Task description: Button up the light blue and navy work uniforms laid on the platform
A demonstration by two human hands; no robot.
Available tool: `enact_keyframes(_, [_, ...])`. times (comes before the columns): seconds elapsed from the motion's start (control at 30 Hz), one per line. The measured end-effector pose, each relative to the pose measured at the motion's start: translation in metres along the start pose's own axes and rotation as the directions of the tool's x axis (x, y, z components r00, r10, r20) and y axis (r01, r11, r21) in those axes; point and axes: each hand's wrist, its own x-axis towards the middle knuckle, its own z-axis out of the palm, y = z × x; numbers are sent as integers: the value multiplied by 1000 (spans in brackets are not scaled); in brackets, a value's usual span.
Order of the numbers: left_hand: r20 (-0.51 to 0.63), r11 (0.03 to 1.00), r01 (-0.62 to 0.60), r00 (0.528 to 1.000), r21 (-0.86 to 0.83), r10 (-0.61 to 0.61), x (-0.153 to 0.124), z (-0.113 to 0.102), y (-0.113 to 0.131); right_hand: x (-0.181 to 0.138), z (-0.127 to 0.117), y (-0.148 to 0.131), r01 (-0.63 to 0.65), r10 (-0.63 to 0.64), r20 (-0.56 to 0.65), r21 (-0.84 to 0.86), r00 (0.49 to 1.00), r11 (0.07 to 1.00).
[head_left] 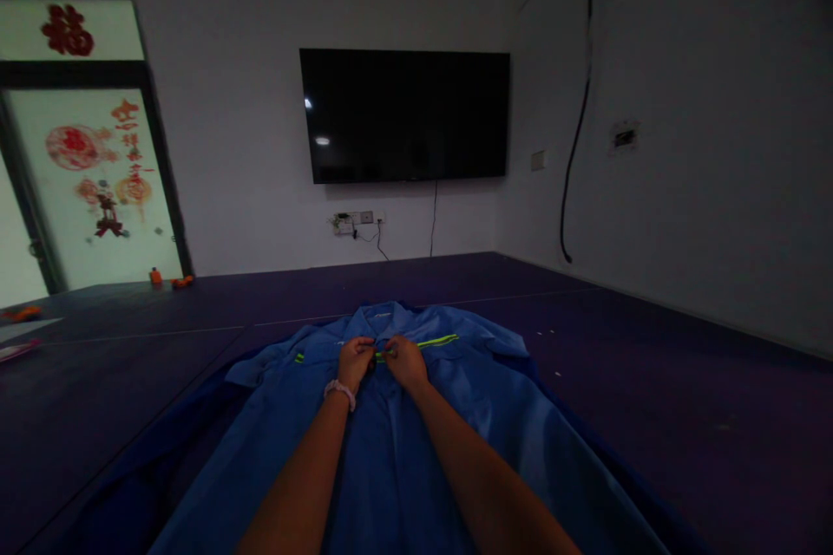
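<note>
A blue work jacket (468,399) with a yellow-green reflective stripe (437,341) lies spread flat on a dark purple surface (651,364), collar pointing away from me. Both my hands meet at the middle of its chest, just below the collar. My left hand (355,362), with a pale band on the wrist, is closed in a pinch on the jacket's front edge. My right hand (404,360) is closed on the fabric right beside it. The fingertips of both hands are too dim and small to show what exactly they pinch.
A black wall-mounted TV (404,114) hangs ahead, with a socket and cables (357,221) below it. At the left stands a glass door with red decorations (91,182). Small orange items (174,279) lie near the door. A black cable (576,139) runs down the right wall.
</note>
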Motion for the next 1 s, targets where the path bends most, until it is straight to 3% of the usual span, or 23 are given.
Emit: enact_keyframes(1.0, [30, 999, 9, 1000, -42, -8, 3, -4, -3, 2, 0, 5, 49, -52, 26, 89, 998, 995])
